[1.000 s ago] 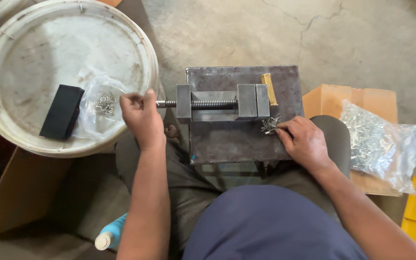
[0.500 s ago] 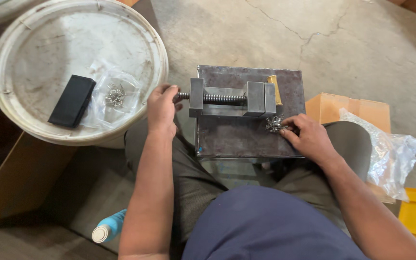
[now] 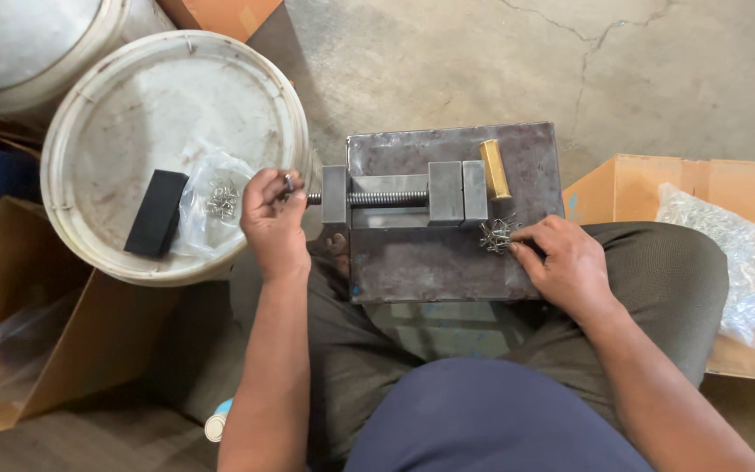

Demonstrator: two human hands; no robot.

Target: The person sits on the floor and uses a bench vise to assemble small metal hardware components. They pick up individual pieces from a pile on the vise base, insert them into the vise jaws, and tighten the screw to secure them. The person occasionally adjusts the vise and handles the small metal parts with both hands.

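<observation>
A small steel vise [image 3: 404,197] sits on a dark metal plate [image 3: 447,262] resting on my lap. My left hand [image 3: 271,220] is closed around the vise's screw handle [image 3: 288,183] at its left end. My right hand [image 3: 561,262] rests on the plate, its fingertips touching a small heap of tiny metal wire parts [image 3: 496,234] just below the vise's jaws. A brass-coloured bar [image 3: 495,169] lies on the plate against the right jaw.
A white bucket lid [image 3: 133,114] at left carries a black block [image 3: 155,212] and a clear bag of small metal parts [image 3: 217,203]. An orange cardboard box [image 3: 631,188] with a bag of metal parts [image 3: 736,262] stands at right. An open brown box [image 3: 37,350] is lower left.
The view has shifted, so everything sits further right and lower. My left hand stayed on the screw handle, with a wrist turn. My right hand stays at the heap of wire parts.
</observation>
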